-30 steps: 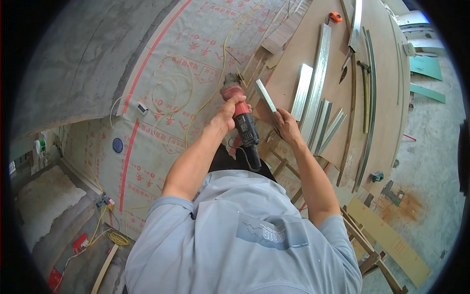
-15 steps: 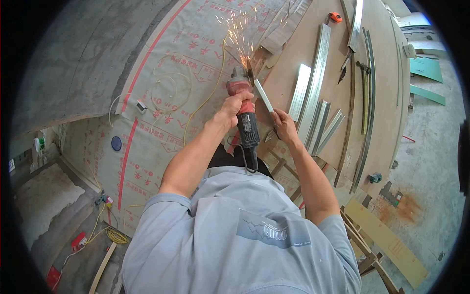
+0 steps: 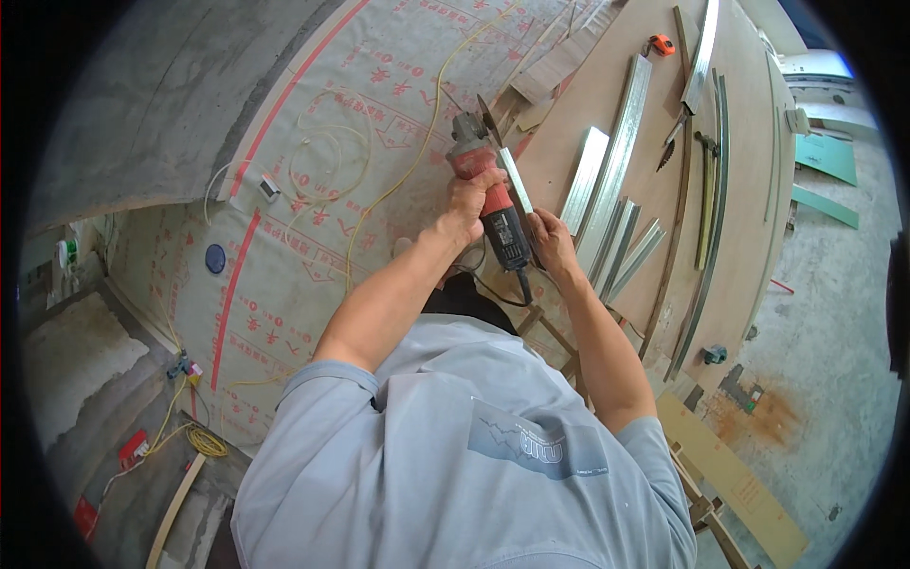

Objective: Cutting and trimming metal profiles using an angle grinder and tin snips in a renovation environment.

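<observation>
While our L hand [image 3: 471, 206] wraps round the red grip of the angle grinder [image 3: 506, 235], our R hand [image 3: 552, 239] is clamped on the near end of 1 short metal profile [image 3: 516, 182]. Locs: grinder held just past the plywood bench's [image 3: 749, 161] L edge; profile at same edge, pointing away from us; whether it rests on the wood, can't tell. Disc [image 3: 489, 120], 1 pc: just beside profile's far end; contact unclear. Handling, our judgement: disc square to profile, light even pressure, no twist; 1-hand hold wants a firm wrist; R fingers well back; profile braced vs. bench edge, so no chatter. Also on bench: channel pcs [image 3: 618, 245] nr near edge, orange tape measure [image 3: 662, 45] twd far end, hammer [image 3: 703, 213] twd R edge.
</observation>
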`<state>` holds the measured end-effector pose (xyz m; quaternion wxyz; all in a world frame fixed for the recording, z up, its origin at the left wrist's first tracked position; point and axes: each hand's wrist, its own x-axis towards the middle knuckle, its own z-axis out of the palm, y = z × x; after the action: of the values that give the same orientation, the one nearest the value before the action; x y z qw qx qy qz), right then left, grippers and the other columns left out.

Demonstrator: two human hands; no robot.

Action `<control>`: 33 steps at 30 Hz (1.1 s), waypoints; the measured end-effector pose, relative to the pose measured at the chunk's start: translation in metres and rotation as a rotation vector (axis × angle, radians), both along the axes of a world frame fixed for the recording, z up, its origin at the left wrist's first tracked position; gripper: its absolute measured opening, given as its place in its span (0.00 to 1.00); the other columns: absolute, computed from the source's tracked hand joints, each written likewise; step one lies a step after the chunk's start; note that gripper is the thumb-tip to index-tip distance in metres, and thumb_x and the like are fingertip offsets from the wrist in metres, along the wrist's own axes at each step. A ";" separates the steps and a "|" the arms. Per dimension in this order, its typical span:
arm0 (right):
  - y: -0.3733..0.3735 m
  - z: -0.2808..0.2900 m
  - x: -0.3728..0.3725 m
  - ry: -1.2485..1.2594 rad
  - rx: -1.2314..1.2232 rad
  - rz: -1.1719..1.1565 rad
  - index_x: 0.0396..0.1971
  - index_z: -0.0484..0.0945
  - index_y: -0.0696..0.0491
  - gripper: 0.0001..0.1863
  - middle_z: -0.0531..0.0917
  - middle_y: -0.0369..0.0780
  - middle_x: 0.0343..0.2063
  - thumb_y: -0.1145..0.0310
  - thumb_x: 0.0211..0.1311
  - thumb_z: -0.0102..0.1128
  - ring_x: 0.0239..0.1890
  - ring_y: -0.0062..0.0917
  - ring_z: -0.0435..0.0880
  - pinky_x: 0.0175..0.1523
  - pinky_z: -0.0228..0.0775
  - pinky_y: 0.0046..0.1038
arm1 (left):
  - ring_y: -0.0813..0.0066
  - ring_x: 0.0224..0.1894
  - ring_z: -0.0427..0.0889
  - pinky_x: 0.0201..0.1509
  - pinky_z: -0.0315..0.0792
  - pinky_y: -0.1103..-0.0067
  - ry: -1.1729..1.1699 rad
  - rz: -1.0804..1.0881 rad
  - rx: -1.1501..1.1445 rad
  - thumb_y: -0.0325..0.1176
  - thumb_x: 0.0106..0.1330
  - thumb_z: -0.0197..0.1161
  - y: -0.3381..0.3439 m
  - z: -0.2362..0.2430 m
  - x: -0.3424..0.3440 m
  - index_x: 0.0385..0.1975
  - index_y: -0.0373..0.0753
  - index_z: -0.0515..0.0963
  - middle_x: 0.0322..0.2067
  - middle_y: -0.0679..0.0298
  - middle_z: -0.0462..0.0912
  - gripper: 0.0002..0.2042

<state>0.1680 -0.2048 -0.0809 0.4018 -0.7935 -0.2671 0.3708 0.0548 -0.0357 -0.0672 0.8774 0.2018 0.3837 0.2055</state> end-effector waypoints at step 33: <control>0.002 0.006 -0.001 -0.014 -0.026 0.024 0.45 0.81 0.60 0.15 0.81 0.41 0.27 0.63 0.76 0.53 0.33 0.21 0.76 0.42 0.70 0.28 | 0.67 0.37 0.86 0.45 0.82 0.68 0.002 0.075 -0.043 0.27 0.57 0.72 -0.012 -0.013 0.004 0.43 0.38 0.76 0.34 0.63 0.84 0.15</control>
<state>0.1668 -0.2025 -0.0750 0.3852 -0.7981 -0.2742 0.3736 0.0587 -0.0476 -0.0798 0.8728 0.1687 0.3962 0.2297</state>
